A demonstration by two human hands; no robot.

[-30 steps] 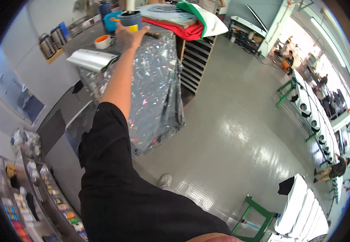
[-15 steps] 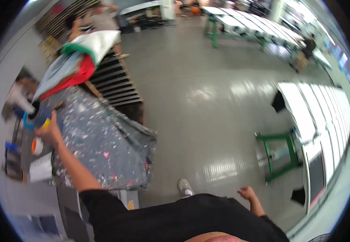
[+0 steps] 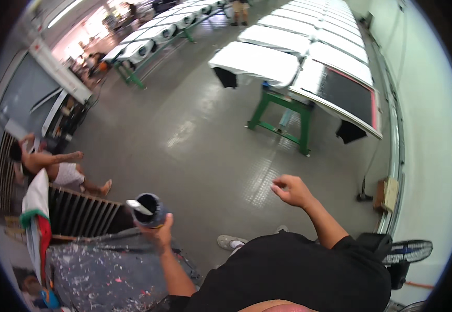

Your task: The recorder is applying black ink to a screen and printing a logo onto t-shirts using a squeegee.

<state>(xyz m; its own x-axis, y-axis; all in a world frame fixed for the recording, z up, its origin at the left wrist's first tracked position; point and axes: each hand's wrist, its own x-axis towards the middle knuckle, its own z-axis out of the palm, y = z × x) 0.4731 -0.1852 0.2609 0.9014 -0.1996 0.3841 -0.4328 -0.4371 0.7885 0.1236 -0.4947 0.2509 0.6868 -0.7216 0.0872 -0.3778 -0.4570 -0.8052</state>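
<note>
My left hand (image 3: 158, 234) is wrapped round a dark cylindrical tub (image 3: 156, 208), carried above the edge of the table. The tub has a dark inside, and a white handle (image 3: 140, 207) sticks out over its rim. My right hand (image 3: 293, 191) hangs over the floor with its fingers curled in, and nothing shows in it. Beneath my left forearm lies the dark, paint-spattered cover of the table (image 3: 114, 278).
White-topped printing tables (image 3: 257, 60) on green legs (image 3: 304, 125) stand ahead. A framed dark screen (image 3: 348, 96) lies on the nearest one. A person (image 3: 54, 164) is beside a slatted rack (image 3: 83, 208) at left. A fan (image 3: 407, 252) stands at right.
My view has swung right, toward the printing tables. My left hand has brought the tub away from the table's far left side. My right hand has come up and forward.
</note>
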